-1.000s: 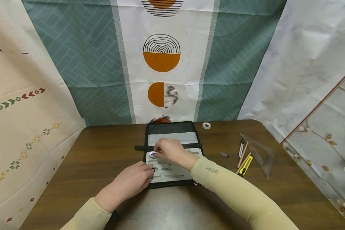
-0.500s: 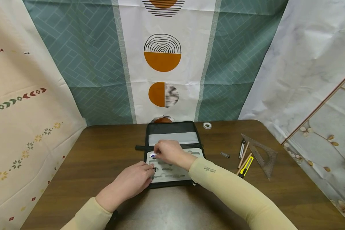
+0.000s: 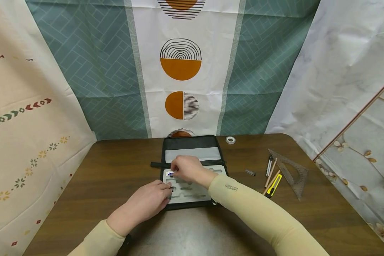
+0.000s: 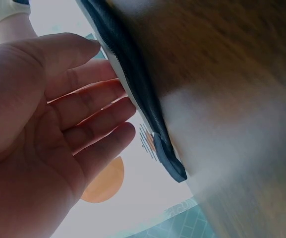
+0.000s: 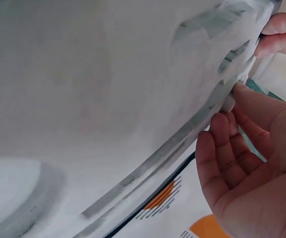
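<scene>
An unzipped black case lies spread on the table, a pale foam insert with shaped hollows in its near half. My right hand pinches a small white eraser with blue print at the insert's upper left; part of it is under the fingers. In the right wrist view, the eraser shows between thumb and fingers at the foam. My left hand rests at the case's left edge, its fingertips touching the insert beside a small dark item. The left wrist view shows those fingers nearly straight.
Right of the case lie a small grey tube, a yellow box cutter, pencils, a compass-like metal tool and a clear set square. A white tape roll is at the back edge. Curtains surround the table.
Over the last second the right hand has stayed at the upper-left hollow with the eraser, its forearm shifting slightly left. The left hand keeps its place.
</scene>
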`<state>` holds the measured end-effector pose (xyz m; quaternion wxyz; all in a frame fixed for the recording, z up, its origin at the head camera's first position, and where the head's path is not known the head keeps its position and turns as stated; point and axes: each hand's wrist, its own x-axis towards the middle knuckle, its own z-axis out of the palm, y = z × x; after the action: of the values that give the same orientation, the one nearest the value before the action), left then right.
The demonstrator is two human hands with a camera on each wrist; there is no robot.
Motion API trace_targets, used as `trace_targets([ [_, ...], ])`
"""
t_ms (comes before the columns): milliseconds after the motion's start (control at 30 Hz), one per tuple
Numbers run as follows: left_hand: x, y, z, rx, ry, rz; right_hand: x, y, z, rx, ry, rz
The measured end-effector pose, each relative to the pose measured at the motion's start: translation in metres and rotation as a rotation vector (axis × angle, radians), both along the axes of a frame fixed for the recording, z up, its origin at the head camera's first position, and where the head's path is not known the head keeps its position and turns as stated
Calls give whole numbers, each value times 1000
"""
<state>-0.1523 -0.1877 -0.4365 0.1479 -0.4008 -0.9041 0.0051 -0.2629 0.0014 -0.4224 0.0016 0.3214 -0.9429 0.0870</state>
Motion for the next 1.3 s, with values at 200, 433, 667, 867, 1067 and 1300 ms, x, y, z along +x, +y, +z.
trace_targets([
  [200,0,0,-2,-1,-4,10,0,1,-1,-8,-33,-2],
  [433,1,0,-2,1,-3,15,1,1,-1,-17,-17,10],
  [667,1,0,-2,5,11,7,0,-1,-1,-10,-11,17],
  [867,1,0,-2,10,13,3,0,-2,1,-10,-15,31],
  [1067,2,0,0,10,13,5,-2,-5,4,7,-21,22],
  [1300,0,-1,-1,7,17,5,-5,-8,4,16,-45,0],
])
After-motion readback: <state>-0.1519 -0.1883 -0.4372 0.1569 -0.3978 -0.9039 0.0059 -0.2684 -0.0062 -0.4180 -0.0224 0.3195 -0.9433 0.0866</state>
